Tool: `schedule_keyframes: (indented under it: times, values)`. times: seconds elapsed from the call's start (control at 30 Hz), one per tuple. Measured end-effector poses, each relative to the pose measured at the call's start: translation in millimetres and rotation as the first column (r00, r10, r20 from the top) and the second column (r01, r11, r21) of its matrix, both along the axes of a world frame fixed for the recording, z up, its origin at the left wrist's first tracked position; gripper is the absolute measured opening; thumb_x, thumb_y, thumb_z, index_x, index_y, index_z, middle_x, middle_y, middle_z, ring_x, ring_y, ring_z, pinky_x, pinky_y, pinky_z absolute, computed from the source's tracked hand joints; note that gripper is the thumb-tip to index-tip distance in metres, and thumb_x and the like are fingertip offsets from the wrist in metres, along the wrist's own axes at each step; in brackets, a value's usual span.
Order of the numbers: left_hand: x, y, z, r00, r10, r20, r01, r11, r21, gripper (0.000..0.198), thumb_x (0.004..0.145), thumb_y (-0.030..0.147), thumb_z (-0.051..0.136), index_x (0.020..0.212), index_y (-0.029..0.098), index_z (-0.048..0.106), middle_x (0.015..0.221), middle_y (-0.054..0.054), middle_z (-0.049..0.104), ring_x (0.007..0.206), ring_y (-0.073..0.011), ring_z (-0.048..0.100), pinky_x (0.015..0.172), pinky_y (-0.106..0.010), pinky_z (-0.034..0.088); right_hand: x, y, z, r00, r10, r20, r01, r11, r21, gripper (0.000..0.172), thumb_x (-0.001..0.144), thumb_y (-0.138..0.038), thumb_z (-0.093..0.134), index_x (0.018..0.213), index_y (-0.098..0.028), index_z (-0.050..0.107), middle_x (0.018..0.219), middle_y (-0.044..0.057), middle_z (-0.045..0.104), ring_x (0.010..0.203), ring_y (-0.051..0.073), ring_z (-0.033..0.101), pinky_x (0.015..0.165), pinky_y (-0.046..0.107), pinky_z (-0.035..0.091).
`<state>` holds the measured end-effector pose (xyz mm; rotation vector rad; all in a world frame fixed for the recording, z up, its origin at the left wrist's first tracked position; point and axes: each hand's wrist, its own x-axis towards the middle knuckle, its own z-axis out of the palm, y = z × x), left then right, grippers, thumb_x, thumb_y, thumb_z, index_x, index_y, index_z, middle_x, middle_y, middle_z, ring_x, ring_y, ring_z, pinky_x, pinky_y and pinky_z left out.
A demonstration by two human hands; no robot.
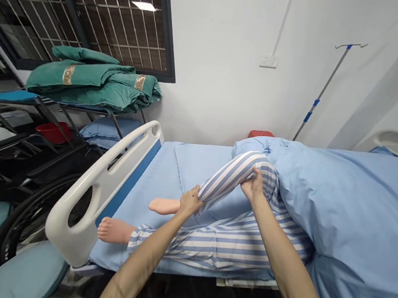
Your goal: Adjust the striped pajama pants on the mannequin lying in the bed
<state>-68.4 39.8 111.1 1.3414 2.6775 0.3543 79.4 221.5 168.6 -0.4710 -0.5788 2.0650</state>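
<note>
Your left hand [190,201] is closed around the lower part of the training manikin's bent leg [226,181], just above the ankle, at the cuff of the blue-and-white striped pyjama trousers. Your right hand [253,185] is clamped on the same leg at the knee, fingers curled over the striped cloth. The hands are apart, one at each end of the shin, and the leg lies between them, with the knee raised and angled toward your right hand.

The bare foot of that leg [164,206] sticks out just past your left hand, pointing toward the white bed footboard [98,188]. The other leg [221,246] lies straight on the blue sheet, below your hands in view, and its foot [116,231] nearly touches the footboard.

Away from the footboard, a blue blanket [361,220] covers the rest of the manikin. Beyond the footboard's far end stands an IV pole [323,90]. On the footboard's other side are folded green drapes [92,79] on a rack and a wheelchair wheel [33,213].
</note>
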Motion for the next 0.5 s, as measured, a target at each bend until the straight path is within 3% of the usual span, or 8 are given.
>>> schedule_keyframes:
  times: [0.1,0.23,0.37,0.5]
  values:
    - [-32.8,-3.4,16.5,0.996,-0.071,-0.060,0.068,0.997,-0.043,0.047,0.074,0.033,0.060,0.118,0.026,0.045,0.115,-0.005,0.066,0.103,-0.0240,0.062,0.080,-0.031,0.044,-9.4,-0.7,-2.7,1.000,0.018,-0.004,-0.018,1.000,-0.025,0.012,0.078,-0.029,0.051,0.081,-0.021,0.059,0.067,-0.001,0.065,0.064,0.015,0.055,0.063,0.026,0.046]
    - [-87.3,-16.5,47.0,0.956,-0.133,-0.261,0.115,0.990,-0.081,0.045,0.075,0.027,0.056,0.119,0.025,0.048,0.115,-0.008,0.065,0.103,-0.0262,0.062,0.084,-0.035,0.044,-29.2,-11.6,-18.4,0.995,0.086,-0.040,-0.089,0.994,-0.066,0.010,0.076,-0.027,0.054,0.082,-0.021,0.059,0.070,0.000,0.067,0.070,0.015,0.058,0.066,0.026,0.047]
    - [-132.4,-33.2,70.1,0.904,-0.229,-0.361,0.166,0.966,-0.197,0.043,0.076,0.022,0.054,0.118,0.023,0.050,0.111,-0.010,0.066,0.102,-0.0258,0.062,0.088,-0.037,0.042,-50.0,-33.1,-53.0,0.994,0.104,-0.027,-0.107,0.980,-0.170,0.013,0.076,-0.030,0.055,0.086,-0.024,0.058,0.076,-0.002,0.069,0.076,0.017,0.060,0.072,0.031,0.050]
    - [-158.8,-46.8,68.8,0.866,-0.322,-0.382,0.206,0.927,-0.314,0.047,0.075,0.015,0.053,0.121,0.021,0.049,0.112,-0.011,0.065,0.102,-0.0251,0.062,0.090,-0.038,0.040,-67.9,-56.2,-98.9,0.992,0.130,0.005,-0.122,0.944,-0.306,0.013,0.079,-0.034,0.054,0.087,-0.023,0.057,0.077,-0.001,0.068,0.077,0.018,0.060,0.076,0.036,0.050]
